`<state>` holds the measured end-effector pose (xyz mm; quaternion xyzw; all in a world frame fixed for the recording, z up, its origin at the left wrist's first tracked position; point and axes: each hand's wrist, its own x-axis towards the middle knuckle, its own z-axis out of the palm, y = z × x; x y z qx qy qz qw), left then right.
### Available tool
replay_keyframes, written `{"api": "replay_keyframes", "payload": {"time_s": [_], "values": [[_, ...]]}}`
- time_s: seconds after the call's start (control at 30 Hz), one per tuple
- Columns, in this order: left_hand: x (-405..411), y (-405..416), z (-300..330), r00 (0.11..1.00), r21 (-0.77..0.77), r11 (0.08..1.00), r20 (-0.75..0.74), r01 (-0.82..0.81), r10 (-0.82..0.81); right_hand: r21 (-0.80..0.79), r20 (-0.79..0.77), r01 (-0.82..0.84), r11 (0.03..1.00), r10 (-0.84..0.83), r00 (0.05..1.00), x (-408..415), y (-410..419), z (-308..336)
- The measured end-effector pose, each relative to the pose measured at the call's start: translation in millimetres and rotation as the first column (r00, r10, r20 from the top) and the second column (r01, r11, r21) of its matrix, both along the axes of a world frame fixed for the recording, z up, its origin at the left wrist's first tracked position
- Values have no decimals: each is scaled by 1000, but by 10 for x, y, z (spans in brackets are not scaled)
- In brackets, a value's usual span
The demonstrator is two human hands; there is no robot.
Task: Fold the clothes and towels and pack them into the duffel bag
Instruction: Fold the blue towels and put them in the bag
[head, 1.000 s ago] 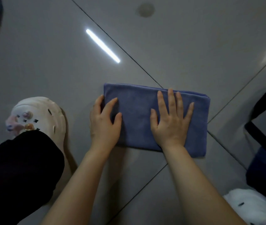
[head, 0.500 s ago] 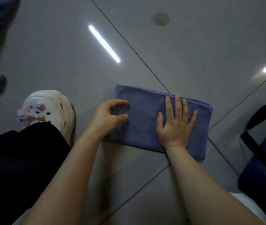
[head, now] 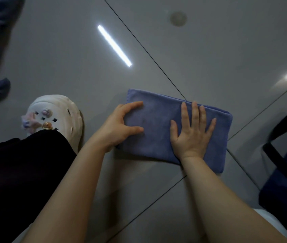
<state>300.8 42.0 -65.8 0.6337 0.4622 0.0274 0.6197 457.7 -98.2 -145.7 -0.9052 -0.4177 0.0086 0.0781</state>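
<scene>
Grey tiled floor (head: pixel 209 50) spreads open beyond the folded blue towel (head: pixel 158 130); duffel bag (head: pixel 286 176) sits right of it. Right hand (head: pixel 191 135) presses flat, fingers spread; left hand (head: pixel 120 125) grips the towel's left edge.

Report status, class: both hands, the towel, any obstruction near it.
Left hand grips folded blue towel at its left end. Right hand flat on top. Floor around it clear; duffel bag at right.
</scene>
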Motion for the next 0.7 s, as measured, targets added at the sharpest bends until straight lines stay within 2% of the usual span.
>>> {"api": "replay_keyframes", "payload": {"time_s": [0.17, 0.23, 0.3, 0.37, 0.4, 0.43, 0.47, 0.5, 0.53, 0.57, 0.6, 0.67, 0.7], "values": [[65, -7, 145, 965, -177, 980, 226, -94, 133, -14, -1, -40, 999, 40, 999, 36, 76, -23], [135, -5, 232, 937, -211, 968, 292, -135, 194, 31, -69, -47, 998, 49, 996, 22, 267, 66], [234, -9, 331, 921, -191, 972, 337, -139, 198, 178, -234, 115, 977, -72, 970, 35, 429, 309], [339, -22, 412, 911, -170, 976, 367, -134, 189, 415, -450, 357, 837, -153, 880, 136, 456, 595], [402, -41, 440, 908, -165, 979, 381, -120, 175, 455, -615, 492, 742, -137, 776, 210, 437, 715], [475, -75, 458, 908, -167, 982, 391, -93, 153, 373, -810, 627, 684, -90, 580, 266, 405, 836], [550, -120, 472, 906, -179, 982, 404, -57, 126, 195, -951, 706, 681, -44, 306, 302, 370, 930], [630, -173, 482, 902, -199, 980, 421, -12, 96, 30, -999, 709, 705, -10, 52, 336, 306, 985], [709, -233, 487, 895, -223, 974, 441, 43, 61, -65, -992, 664, 745, 23, -122, 362, 239, 1021], [784, -297, 486, 889, -244, 964, 458, 102, 22, -87, -971, 630, 772, 76, -228, 400, 169, 1026], [850, -366, 489, 887, -264, 952, 461, 158, -20, -76, -946, 628, 775, 143, -291, 442, 105, 1039], [960, -495, 499, 909, -300, 929, 409, 218, -81, -51, -914, 673, 738, 238, -329, 525, -17, 1017], [993, -555, 473, 922, -296, 936, 381, 191, -68, -26, -931, 681, 731, 231, -284, 553, -75, 971]]}}
